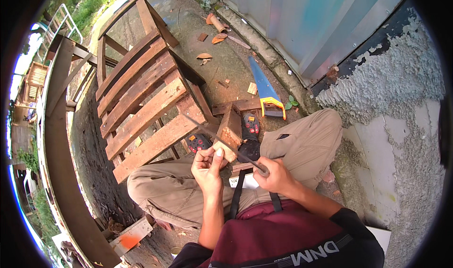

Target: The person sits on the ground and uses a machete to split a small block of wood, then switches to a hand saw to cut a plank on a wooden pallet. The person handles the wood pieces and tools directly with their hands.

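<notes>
My right hand [275, 176] is closed round the dark handle of a long-bladed tool [207, 130]. It looks like a machete seen edge-on, its thin blade slanting up and left across a wooden block [231, 124]. That block lies between my feet, its near end pale and roughly cut. With thumb and fingers my left hand [209, 166] grips this near end, just below the blade. Whether the blade touches the wood I cannot tell.
A slatted wooden pallet frame [141, 93] leans ahead on the left. A handsaw [264, 86] with a blue blade and yellow-black handle lies beyond my right knee, near a flat board [236, 105]. Wood scraps and dry leaves dot the ground. A rough wall [387, 79] rises on the right.
</notes>
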Tool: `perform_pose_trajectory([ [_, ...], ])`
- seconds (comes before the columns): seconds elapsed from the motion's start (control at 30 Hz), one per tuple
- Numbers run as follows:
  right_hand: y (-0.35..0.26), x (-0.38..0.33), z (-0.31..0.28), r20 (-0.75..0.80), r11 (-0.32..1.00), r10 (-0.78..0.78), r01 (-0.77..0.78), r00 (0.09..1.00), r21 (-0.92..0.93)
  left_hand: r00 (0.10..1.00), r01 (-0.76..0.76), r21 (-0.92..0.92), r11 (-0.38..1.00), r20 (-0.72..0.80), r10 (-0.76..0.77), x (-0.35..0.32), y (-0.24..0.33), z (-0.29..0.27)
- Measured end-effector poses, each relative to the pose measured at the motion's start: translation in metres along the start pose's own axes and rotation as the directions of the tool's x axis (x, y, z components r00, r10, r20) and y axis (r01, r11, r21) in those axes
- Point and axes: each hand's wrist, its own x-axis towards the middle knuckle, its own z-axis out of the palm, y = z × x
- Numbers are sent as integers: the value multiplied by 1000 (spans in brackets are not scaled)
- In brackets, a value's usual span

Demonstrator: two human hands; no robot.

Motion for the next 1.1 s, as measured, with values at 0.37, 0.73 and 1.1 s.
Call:
perform_pose_trajectory([
  [0.37,7,-1,1,86,993,115,-111,990,-51,1000,12,-21,1000,27,-12,-1,-7,-12],
  [0.73,-7,1,6,-42,992,-101,104,994,74,999,18,-109,994,29,-14,4,1,-7],
  [1.1,-10,1,10,-39,998,-4,7,999,57,998,-10,-38,999,61,13,9,-1,-10],
])
